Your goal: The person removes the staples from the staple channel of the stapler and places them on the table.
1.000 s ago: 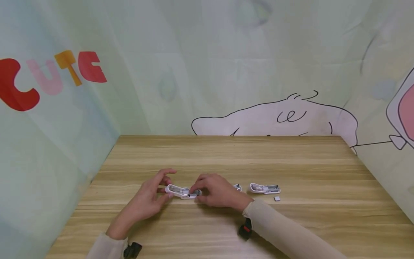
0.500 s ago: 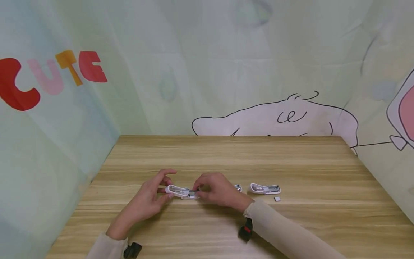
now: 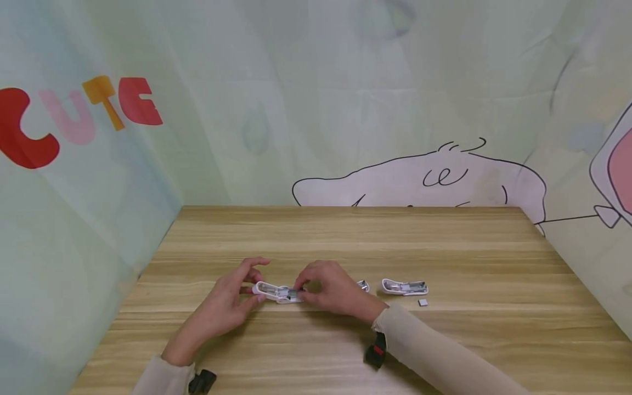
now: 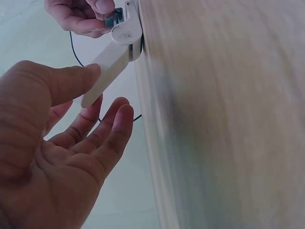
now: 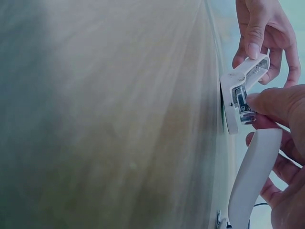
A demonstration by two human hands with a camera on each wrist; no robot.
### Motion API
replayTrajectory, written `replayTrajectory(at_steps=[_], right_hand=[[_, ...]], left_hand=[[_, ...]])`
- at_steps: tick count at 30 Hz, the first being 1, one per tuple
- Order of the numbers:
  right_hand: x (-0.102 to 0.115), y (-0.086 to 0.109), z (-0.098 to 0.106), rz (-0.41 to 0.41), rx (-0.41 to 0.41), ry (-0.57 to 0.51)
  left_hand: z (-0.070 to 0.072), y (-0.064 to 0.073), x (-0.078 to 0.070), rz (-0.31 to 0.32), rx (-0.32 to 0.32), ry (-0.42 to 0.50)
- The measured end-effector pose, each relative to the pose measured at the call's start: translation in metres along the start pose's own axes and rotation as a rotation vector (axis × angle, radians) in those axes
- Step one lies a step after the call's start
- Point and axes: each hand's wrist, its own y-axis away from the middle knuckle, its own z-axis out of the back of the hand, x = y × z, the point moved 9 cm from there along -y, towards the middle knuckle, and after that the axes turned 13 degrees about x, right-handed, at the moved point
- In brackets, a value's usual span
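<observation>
A small white stapler (image 3: 279, 293), folded wide apart with its metal inside showing, lies between both hands over the table. My left hand (image 3: 229, 299) pinches the left end of its white arm between thumb and fingertips; the other fingers are spread in the left wrist view. At the stapler's right end, my right hand (image 3: 328, 291) pinches the metal staple rail (image 5: 242, 102) with thumb and forefinger. Those fingertips partly hide the rail's end. Another white stapler (image 3: 364, 286) sits just behind the right hand, mostly hidden by it in the head view.
A third opened white stapler (image 3: 405, 287) lies to the right on the wooden table (image 3: 345, 236). In front of it is a small pale block (image 3: 422, 302), like a short strip of staples. A printed cloth (image 3: 247, 109) hangs behind the table.
My right fingertips have shifted slightly to the right along the stapler's metal end. The left hand and the other staplers have stayed in place.
</observation>
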Motion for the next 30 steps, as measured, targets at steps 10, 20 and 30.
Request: replayTrajectory(at_steps=[10, 20, 30], right_hand=[[0.0011, -0.0013, -0.0026, 0.002, 0.036, 0.026], [0.0025, -0.0039, 0.0004, -0.014, -0.011, 0.048], [0.0006, -0.0027, 0.0023, 0.015, -0.065, -0.078]], left_hand=[[0.0000, 0.0003, -0.0015, -0.007, -0.007, 0.004], [-0.0011, -0.0009, -0.0020, -0.004, -0.008, -0.009], [0.0002, -0.0009, -0.0035, -0.023, -0.022, -0.008]])
